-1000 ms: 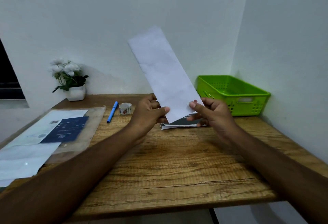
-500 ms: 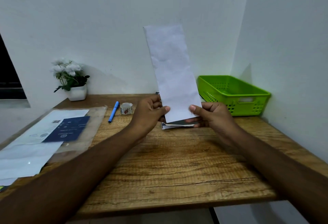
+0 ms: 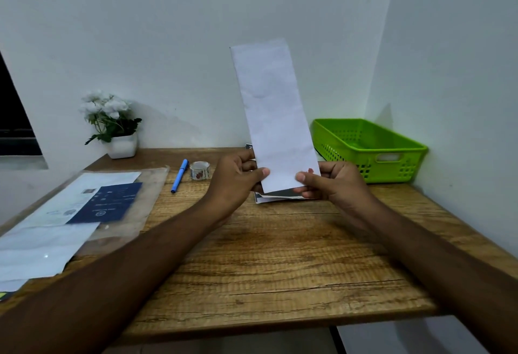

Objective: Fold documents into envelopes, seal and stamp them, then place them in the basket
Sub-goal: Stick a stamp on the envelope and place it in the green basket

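Observation:
A long white envelope (image 3: pixel 273 112) stands nearly upright above the table's middle, with a small red mark near its lower right corner. My left hand (image 3: pixel 238 178) pinches its lower left edge and my right hand (image 3: pixel 333 182) pinches its lower right corner. Under the hands lie folded papers with a dark printed side (image 3: pixel 280 196). The green basket (image 3: pixel 392 150) stands in the back right corner and looks empty.
A blue pen (image 3: pixel 179 175) and a small roll of patterned tape (image 3: pixel 199 170) lie left of my hands. A clear sleeve with white and dark blue documents (image 3: pixel 92 205) covers the left of the wooden table (image 3: pixel 280 264). A white flower pot (image 3: pixel 122 144) stands against the wall.
The envelope has swung from leaning left to almost upright, its top moving right. Both hands have kept their grip on its lower end.

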### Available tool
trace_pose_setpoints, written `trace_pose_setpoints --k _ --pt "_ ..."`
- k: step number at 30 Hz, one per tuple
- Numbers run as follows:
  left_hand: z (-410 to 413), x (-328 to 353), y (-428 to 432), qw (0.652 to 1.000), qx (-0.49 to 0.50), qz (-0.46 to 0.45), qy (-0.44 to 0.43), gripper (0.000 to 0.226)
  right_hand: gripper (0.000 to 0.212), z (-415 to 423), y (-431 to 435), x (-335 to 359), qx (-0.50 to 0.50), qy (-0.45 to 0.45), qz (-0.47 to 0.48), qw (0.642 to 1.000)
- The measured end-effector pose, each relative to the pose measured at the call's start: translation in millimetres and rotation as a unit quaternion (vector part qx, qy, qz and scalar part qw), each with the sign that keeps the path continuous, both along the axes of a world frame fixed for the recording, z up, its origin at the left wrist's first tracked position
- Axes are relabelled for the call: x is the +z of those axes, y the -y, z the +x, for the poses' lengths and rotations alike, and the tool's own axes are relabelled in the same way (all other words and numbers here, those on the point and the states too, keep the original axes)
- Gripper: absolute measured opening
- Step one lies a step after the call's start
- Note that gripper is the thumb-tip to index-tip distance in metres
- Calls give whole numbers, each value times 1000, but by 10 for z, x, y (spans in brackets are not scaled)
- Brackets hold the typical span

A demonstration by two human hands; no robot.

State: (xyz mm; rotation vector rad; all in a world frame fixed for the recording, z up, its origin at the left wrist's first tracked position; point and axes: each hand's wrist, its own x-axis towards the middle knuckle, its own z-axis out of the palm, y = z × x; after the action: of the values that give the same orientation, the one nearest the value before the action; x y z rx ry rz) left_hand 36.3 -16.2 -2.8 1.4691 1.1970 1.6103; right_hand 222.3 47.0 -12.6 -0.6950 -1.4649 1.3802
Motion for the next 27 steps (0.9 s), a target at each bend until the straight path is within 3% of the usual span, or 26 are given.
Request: trace_pose_setpoints --k 7,19,27 --pt "-3 28 14 1000 13 -15 9 45 21 51 -32 112 13 -50 -66 997" --pt "273 169 -108 999 -3 -25 -30 50 27 431 -65 186 -72 -10 30 997" --pt "853 372 -487 997 -30 -43 -56 41 25 980 -283 405 -148 9 22 989"
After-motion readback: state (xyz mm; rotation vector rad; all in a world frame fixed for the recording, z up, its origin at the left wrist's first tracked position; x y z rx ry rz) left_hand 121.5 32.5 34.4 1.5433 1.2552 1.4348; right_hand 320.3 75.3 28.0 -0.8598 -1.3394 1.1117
